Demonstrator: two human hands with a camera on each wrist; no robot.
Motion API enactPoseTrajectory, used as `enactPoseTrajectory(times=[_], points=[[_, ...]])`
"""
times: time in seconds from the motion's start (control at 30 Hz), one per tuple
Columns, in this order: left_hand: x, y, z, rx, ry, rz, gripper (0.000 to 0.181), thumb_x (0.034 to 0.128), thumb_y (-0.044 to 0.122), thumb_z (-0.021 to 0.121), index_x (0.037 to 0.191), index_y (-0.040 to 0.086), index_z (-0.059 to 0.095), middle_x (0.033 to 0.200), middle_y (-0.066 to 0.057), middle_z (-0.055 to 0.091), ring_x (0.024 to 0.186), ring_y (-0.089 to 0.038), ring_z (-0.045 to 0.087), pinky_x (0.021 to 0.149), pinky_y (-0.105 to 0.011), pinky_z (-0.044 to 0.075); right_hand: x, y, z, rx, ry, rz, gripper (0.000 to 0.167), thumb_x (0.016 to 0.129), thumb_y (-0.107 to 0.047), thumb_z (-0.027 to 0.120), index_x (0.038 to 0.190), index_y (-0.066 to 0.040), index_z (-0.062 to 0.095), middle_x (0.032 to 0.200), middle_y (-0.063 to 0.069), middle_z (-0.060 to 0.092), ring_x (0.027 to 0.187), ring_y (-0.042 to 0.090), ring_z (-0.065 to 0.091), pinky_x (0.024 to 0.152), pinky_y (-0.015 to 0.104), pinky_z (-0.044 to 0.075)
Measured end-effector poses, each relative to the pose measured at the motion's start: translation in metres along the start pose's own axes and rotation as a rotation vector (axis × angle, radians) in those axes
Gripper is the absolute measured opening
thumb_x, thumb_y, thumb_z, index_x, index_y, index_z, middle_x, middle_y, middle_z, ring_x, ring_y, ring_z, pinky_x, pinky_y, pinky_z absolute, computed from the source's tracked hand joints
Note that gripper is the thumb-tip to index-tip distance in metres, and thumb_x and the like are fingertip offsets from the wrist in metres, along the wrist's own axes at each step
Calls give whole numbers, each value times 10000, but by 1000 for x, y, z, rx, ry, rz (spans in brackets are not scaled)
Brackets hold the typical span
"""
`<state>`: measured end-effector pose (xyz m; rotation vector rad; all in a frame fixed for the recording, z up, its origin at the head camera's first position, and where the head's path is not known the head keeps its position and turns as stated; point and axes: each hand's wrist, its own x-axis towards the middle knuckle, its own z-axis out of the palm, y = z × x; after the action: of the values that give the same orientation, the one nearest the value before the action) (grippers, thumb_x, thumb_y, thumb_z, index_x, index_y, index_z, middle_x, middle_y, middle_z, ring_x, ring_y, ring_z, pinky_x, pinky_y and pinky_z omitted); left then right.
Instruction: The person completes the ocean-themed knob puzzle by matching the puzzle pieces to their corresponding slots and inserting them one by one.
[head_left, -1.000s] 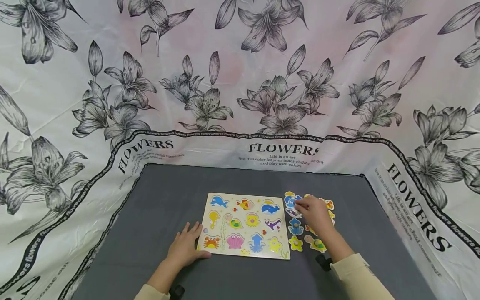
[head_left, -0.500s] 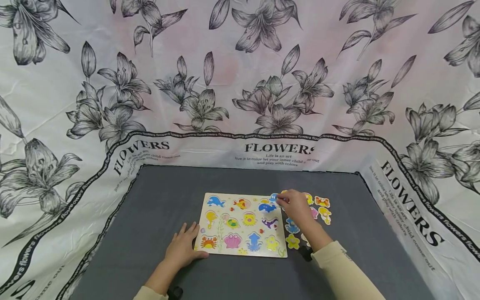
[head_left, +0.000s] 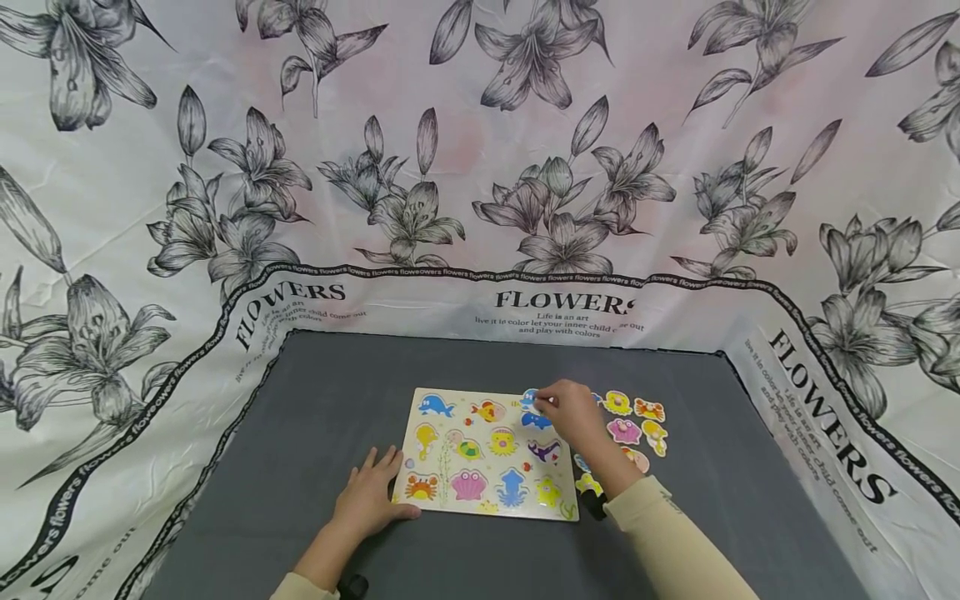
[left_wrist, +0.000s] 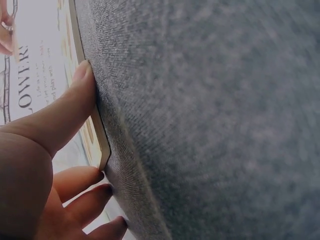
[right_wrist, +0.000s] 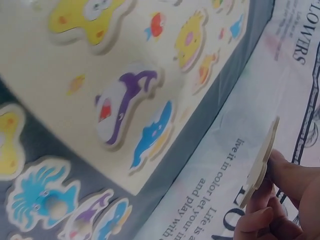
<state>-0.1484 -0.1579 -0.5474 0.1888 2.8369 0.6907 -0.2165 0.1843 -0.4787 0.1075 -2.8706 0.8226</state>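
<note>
A pale wooden puzzle board [head_left: 480, 510] with colourful sea-animal pictures lies flat on the dark grey surface. My left hand [head_left: 367, 492] rests at its lower left corner, fingers spread along the left edge. In the left wrist view the thumb [left_wrist: 80, 95] touches the board's near edge. My right hand [head_left: 577, 412] pinches a blue puzzle piece [head_left: 528, 398] over the board's upper right, by the blue whale picture [head_left: 537, 422]. The right wrist view shows that piece [right_wrist: 261, 167] edge-on, held apart from the board; its printed face is hidden there.
Several loose puzzle pieces lie right of the board, among them a crab [head_left: 649, 408], a pink shell [head_left: 624, 431] and a yellow seahorse [head_left: 655, 437]. My right forearm covers some. A flower-printed cloth [head_left: 420, 308] surrounds the grey surface [head_left: 300, 417].
My right hand has moved left from the loose pieces to the board's upper right corner, carrying the blue puzzle piece. The left hand has stayed at the board's corner.
</note>
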Motion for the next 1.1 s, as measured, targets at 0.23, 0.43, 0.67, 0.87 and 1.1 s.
enactPoseTrajectory(times=[0.23, 0.43, 0.67, 0.87, 1.1], points=[[2, 1, 2, -5, 6, -6, 1066, 652, 473, 920, 1529, 89, 453, 1603, -150, 390, 1512, -447, 241, 1175, -689, 233, 8, -11, 7, 67, 16, -60, 155, 910, -124, 760, 1048, -67, 804, 989, 75, 737, 832, 187, 686, 707, 335, 598], [5, 3, 4, -13, 7, 0, 1061, 657, 462, 920, 1532, 90, 449, 1604, -145, 390, 1515, -443, 238, 1178, -689, 225, 14, -16, 9, 76, 29, -66, 141, 909, -133, 763, 1031, -78, 809, 973, 69, 734, 824, 181, 687, 685, 312, 584], [5, 4, 6, -40, 10, -13, 1059, 653, 437, 929, 1536, 106, 447, 1613, -126, 382, 1522, -430, 226, 1184, -688, 214, 14, -25, 12, 108, 20, -61, 138, 907, -123, 763, 1028, -73, 809, 986, 72, 732, 859, 205, 704, 709, 327, 603], [3, 2, 3, -43, 16, -8, 1062, 648, 431, 933, 1532, 95, 450, 1606, -142, 388, 1519, -442, 227, 1186, -688, 208, 19, -35, 20, 112, 16, -66, 144, 916, -146, 758, 1036, -88, 810, 1003, 63, 729, 868, 202, 703, 695, 318, 593], [0, 0, 2, -50, 8, -20, 1059, 649, 440, 927, 1531, 96, 452, 1609, -142, 384, 1518, -445, 224, 1182, -691, 211, 29, -50, 38, 106, -41, -35, 135, 925, -158, 749, 1037, -117, 811, 1022, 34, 737, 919, 186, 710, 767, 330, 608]])
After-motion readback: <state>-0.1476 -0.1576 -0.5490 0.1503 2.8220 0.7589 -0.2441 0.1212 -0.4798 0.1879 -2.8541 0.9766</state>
